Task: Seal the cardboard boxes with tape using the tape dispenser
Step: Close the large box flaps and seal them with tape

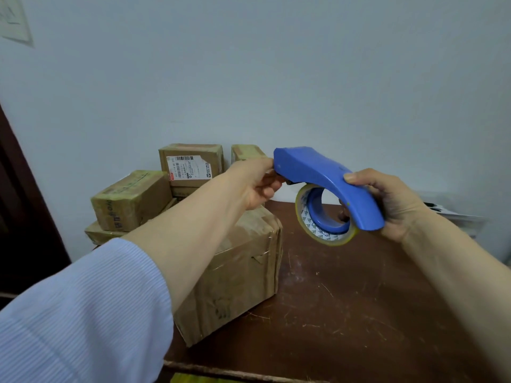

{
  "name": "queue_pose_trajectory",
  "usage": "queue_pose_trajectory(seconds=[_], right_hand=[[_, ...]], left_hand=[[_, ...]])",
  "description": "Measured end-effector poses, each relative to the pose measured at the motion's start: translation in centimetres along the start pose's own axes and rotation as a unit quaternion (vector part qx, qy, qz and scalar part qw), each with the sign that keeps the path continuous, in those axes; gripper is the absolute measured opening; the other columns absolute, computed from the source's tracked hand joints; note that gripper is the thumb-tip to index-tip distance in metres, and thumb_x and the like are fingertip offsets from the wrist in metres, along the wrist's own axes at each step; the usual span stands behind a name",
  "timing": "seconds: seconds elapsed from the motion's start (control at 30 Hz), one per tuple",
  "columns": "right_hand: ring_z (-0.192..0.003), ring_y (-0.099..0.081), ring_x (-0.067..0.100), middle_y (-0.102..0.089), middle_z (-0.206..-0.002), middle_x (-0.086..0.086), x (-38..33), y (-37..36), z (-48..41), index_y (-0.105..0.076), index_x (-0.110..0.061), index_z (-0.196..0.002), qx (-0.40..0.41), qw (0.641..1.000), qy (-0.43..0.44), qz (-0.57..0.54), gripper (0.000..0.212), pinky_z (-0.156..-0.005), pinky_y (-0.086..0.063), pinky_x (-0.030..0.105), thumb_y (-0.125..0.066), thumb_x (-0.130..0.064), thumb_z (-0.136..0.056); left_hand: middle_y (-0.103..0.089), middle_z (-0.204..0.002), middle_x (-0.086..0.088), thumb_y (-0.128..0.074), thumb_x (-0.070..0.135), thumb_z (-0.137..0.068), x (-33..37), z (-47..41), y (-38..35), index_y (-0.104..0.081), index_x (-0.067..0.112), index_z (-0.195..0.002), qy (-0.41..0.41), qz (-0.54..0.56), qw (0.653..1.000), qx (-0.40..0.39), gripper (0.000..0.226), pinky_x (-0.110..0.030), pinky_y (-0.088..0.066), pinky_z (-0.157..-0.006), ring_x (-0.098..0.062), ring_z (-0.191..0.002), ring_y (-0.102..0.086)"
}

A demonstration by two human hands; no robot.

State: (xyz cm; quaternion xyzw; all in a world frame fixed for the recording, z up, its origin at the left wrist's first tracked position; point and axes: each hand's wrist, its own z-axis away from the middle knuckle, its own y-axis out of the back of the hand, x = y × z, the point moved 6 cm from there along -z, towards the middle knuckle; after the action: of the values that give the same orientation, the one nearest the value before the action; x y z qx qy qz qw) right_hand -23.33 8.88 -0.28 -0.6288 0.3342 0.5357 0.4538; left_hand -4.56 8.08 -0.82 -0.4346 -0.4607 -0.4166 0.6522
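Note:
A blue tape dispenser with a roll of clear yellowish tape hangs in the air above the table. My right hand grips its rear end, thumb on top. My left hand pinches at the dispenser's front tip, where the tape end sits; the tape end itself is too small to make out. Below my left forearm stands a large cardboard box on the brown table, its top partly hidden by my arm.
Several smaller taped cardboard boxes are stacked against the wall at the back left, one with a shipping label. Papers lie at the table's right edge. A dark door frame stands at the left.

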Motion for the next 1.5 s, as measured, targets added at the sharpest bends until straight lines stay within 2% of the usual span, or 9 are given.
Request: queue_pose_trajectory(seconds=[0.13, 0.2, 0.3, 0.37, 0.47, 0.6, 0.87, 1.17, 1.5], right_hand=[[-0.043, -0.059, 0.013, -0.065, -0.056, 0.004, 0.2, -0.6, 0.2, -0.061, -0.005, -0.080, -0.002, 1.000, -0.011, 0.010, 0.023, -0.042, -0.048, 0.020, -0.063, -0.016, -0.060], [-0.050, -0.064, 0.015, -0.069, -0.065, 0.007, 0.4, -0.9, 0.0, -0.064, -0.004, -0.083, 0.003, 1.000, -0.016, 0.018, 0.029, -0.046, -0.051, 0.022, -0.067, -0.019, -0.058], [-0.058, -0.066, 0.019, -0.071, -0.074, 0.010, 1.0, -1.2, -0.1, -0.067, -0.003, -0.084, 0.025, 0.998, -0.020, 0.047, 0.042, -0.054, -0.054, 0.027, -0.074, -0.023, -0.048], [-0.056, -0.066, 0.018, -0.071, -0.072, 0.010, 1.3, -1.0, 0.3, -0.067, -0.003, -0.082, 0.030, 0.998, -0.023, 0.053, 0.041, -0.052, -0.054, 0.026, -0.074, -0.023, -0.046], [-0.049, -0.063, 0.016, -0.069, -0.063, 0.009, 1.5, 0.1, 1.4, -0.065, -0.002, -0.078, 0.025, 0.998, -0.029, 0.054, 0.036, -0.044, -0.051, 0.023, -0.070, -0.021, -0.048], [-0.046, -0.063, 0.016, -0.068, -0.059, 0.010, 2.2, 0.5, 1.9, -0.065, 0.000, -0.074, 0.024, 0.998, -0.035, 0.053, 0.030, -0.040, -0.047, 0.021, -0.070, -0.017, -0.051], [-0.054, -0.066, 0.018, -0.071, -0.069, 0.012, 3.2, -0.1, 0.6, -0.071, -0.003, -0.070, 0.030, 0.995, -0.052, 0.078, 0.038, -0.049, -0.054, 0.024, -0.077, -0.026, -0.041], [-0.053, -0.066, 0.019, -0.072, -0.069, 0.013, 3.8, -0.6, -0.6, -0.072, -0.007, -0.059, 0.032, 0.993, -0.068, 0.091, 0.027, -0.053, -0.054, 0.025, -0.078, -0.028, -0.043], [-0.050, -0.065, 0.016, -0.071, -0.065, 0.011, 3.9, -0.9, -1.2, -0.070, -0.004, -0.066, 0.021, 0.992, -0.079, 0.093, 0.031, -0.046, -0.053, 0.022, -0.076, -0.027, -0.045]], left_hand=[[-0.053, -0.059, -0.008, -0.050, -0.007, -0.089, 1.4, -0.7, 1.0, -0.058, 0.003, -0.075, -0.066, -0.104, 0.992, 0.039, 0.019, -0.015, -0.025, -0.032, -0.010, -0.037, -0.045], [-0.052, -0.059, -0.010, -0.051, -0.011, -0.084, 2.2, -0.7, 1.3, -0.062, -0.002, -0.080, -0.108, -0.195, 0.973, 0.056, 0.014, -0.014, -0.027, -0.034, -0.015, -0.041, -0.045], [-0.058, -0.061, -0.011, -0.055, -0.009, -0.084, 2.8, -1.4, 1.8, -0.069, -0.005, -0.093, -0.134, -0.281, 0.948, 0.063, 0.017, -0.016, -0.031, -0.037, -0.015, -0.039, -0.048], [-0.062, -0.064, -0.011, -0.064, 0.002, -0.086, 3.3, -2.2, 3.0, -0.069, -0.001, -0.086, -0.145, -0.319, 0.933, 0.085, 0.006, -0.020, -0.036, -0.041, -0.016, -0.044, -0.052], [-0.064, -0.066, -0.009, -0.073, 0.017, -0.084, 4.1, -3.8, 6.2, -0.066, 0.003, -0.074, -0.151, -0.337, 0.921, 0.126, 0.019, -0.021, -0.039, -0.041, -0.017, -0.050, -0.047], [-0.063, -0.062, 0.000, -0.071, 0.024, -0.086, 4.1, -5.1, 7.0, -0.069, 0.008, -0.076, -0.145, -0.355, 0.915, 0.124, 0.019, -0.016, -0.039, -0.041, -0.009, -0.050, -0.046], [-0.067, -0.064, 0.002, -0.071, 0.026, -0.086, 2.9, -8.4, 6.8, -0.074, 0.009, -0.078, -0.148, -0.408, 0.895, 0.106, 0.019, -0.026, -0.046, -0.060, -0.010, -0.056, -0.051], [-0.063, -0.048, 0.013, -0.071, 0.027, -0.086, 1.4, -10.7, 7.0, -0.073, 0.015, -0.074, -0.129, -0.455, 0.877, 0.090, 0.018, -0.022, -0.044, -0.054, -0.009, -0.056, -0.050], [-0.062, -0.065, 0.002, -0.073, 0.028, -0.084, -0.3, -12.1, 7.1, -0.076, 0.007, -0.092, -0.117, -0.502, 0.853, 0.081, 0.022, -0.025, -0.043, -0.062, -0.011, -0.057, -0.050]])
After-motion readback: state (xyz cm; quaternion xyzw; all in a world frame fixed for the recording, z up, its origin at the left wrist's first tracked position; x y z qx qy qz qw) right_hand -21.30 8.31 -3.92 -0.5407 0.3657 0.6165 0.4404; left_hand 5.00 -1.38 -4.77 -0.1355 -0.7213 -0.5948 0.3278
